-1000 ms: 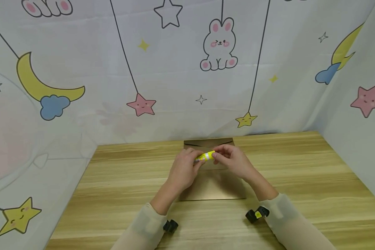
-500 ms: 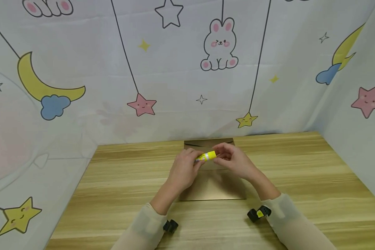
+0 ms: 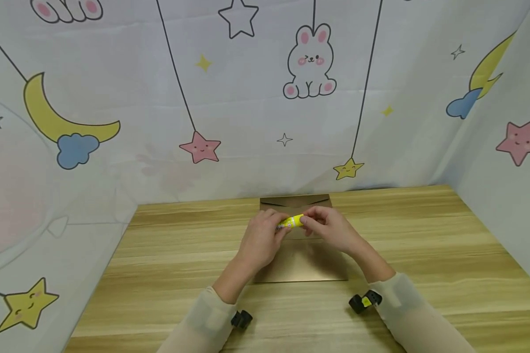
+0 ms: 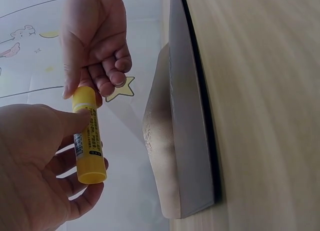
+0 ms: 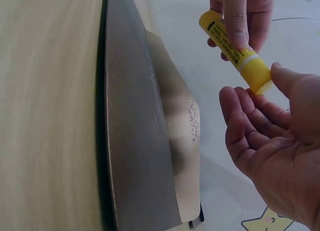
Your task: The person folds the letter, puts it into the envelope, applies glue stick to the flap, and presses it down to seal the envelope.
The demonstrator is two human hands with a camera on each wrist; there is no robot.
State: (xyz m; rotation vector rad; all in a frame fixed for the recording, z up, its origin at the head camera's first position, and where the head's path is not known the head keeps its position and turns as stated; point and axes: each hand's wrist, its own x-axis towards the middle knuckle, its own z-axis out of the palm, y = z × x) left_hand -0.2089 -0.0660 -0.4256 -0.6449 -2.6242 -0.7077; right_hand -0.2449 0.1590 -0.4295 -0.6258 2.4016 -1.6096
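Note:
My left hand (image 3: pixel 261 238) grips a yellow glue stick (image 4: pixel 90 141) with printed labels and a white band, thumb on one side and fingers behind. At the capped end, my right hand (image 3: pixel 331 228) pinches the yellow cap (image 5: pixel 256 75) between thumb and fingertips. The cap is on the tube. Below both hands a brown paper envelope (image 3: pixel 306 267) lies on the table, its flap (image 5: pixel 184 116) unfolded and raised in the wrist views. Rough, scuffed marks show on the flap near its edge. The hands hide part of the envelope in the head view.
The wood-grain table (image 3: pixel 172 274) extends on both sides of the envelope. A white curtain (image 3: pixel 247 98) printed with stars, a moon and a rabbit hangs behind and at both sides. Black wrist mounts (image 3: pixel 242 319) sit below the sleeves.
Half a second ago the right fingers were spread off the cap; now they pinch it again, as they did a second ago. The left hand and the envelope stay in place.

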